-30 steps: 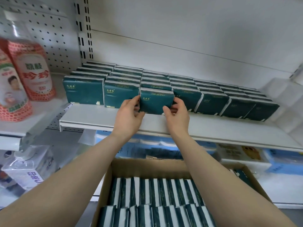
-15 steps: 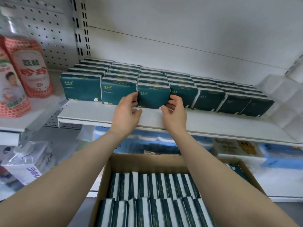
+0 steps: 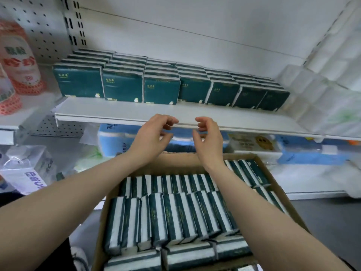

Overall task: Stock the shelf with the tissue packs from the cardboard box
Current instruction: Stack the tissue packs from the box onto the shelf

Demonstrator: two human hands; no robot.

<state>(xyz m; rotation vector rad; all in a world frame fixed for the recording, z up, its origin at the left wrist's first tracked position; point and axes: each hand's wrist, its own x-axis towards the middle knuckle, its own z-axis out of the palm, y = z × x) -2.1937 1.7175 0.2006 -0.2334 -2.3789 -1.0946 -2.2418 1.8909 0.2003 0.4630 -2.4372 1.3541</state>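
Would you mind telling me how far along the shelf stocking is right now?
Done: several rows of tissue packs stand on the shelf. In hand: nothing; left hand and right hand hover empty near the shelf edge. Left: the cardboard box looks nearly full, and the shelf front is bare.

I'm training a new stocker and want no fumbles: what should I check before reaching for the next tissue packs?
1. Free left hand: ok, it holds nothing, fingers loosely curled.
2. Free right hand: ok, also empty.
3. Stock of tissue packs in the cardboard box: ok, full rows stand on edge.
4. Room on the shelf: ok, a bare strip runs ahead of the front row.
5. Space at the back of the shelf: cannot tell, the rows hide it.
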